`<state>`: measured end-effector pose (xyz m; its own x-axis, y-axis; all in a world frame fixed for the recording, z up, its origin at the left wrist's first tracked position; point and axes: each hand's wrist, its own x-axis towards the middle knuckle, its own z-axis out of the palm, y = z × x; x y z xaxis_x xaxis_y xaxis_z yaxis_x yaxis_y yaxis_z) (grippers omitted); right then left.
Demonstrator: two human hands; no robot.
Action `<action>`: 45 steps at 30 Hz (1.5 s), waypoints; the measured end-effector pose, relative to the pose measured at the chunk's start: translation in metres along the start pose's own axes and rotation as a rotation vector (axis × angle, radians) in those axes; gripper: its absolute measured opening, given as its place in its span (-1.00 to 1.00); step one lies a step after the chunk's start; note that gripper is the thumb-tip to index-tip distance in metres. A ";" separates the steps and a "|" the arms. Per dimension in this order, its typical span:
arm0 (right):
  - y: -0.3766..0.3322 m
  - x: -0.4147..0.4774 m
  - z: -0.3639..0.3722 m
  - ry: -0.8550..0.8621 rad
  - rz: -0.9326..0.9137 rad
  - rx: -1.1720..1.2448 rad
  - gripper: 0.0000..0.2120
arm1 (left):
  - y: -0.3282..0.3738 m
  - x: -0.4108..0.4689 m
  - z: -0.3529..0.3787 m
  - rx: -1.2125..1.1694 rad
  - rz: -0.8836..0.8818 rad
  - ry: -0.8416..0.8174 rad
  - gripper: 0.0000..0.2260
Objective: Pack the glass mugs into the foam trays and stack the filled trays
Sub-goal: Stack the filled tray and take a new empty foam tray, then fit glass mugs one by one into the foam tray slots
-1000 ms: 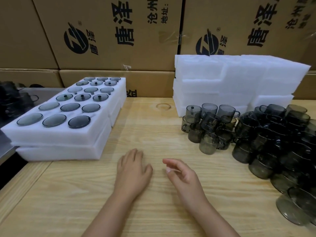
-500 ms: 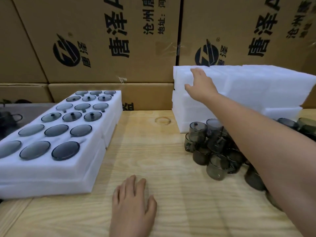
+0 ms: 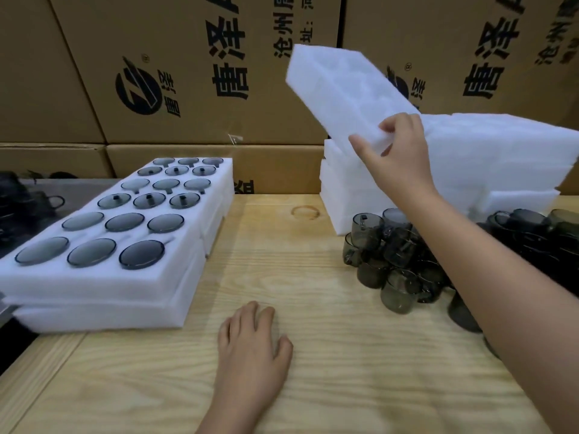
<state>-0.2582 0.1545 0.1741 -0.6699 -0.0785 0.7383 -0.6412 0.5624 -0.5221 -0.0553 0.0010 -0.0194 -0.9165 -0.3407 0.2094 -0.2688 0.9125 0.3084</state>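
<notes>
The right hand (image 3: 398,158) pinches an empty foam tray (image 3: 341,86) tilted above the far-right tray stack (image 3: 501,158), the left hand (image 3: 253,343) lies flat with relaxed fingers on the wooden table (image 3: 344,386), the filled trays (image 3: 94,286) at left hold smoky glass mugs (image 3: 142,253), loose mugs (image 3: 398,255) heap at right, and the cartons (image 3: 78,73) behind read "唐泽".

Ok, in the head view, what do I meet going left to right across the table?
Stack of filled foam trays → left hand, lying flat → lifted empty foam tray → right hand gripping it → loose glass mugs.
</notes>
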 end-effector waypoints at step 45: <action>0.055 -0.126 -0.049 -0.300 0.336 -0.202 -0.54 | -0.023 -0.010 -0.025 -1.516 -0.073 -0.117 -0.51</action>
<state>-0.1902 0.2357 0.0736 -0.9245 -0.0823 0.3721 -0.3056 0.7433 -0.5951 -0.0324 -0.0222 -0.0059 -0.9523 -0.2877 0.1019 0.1684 -0.2166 0.9616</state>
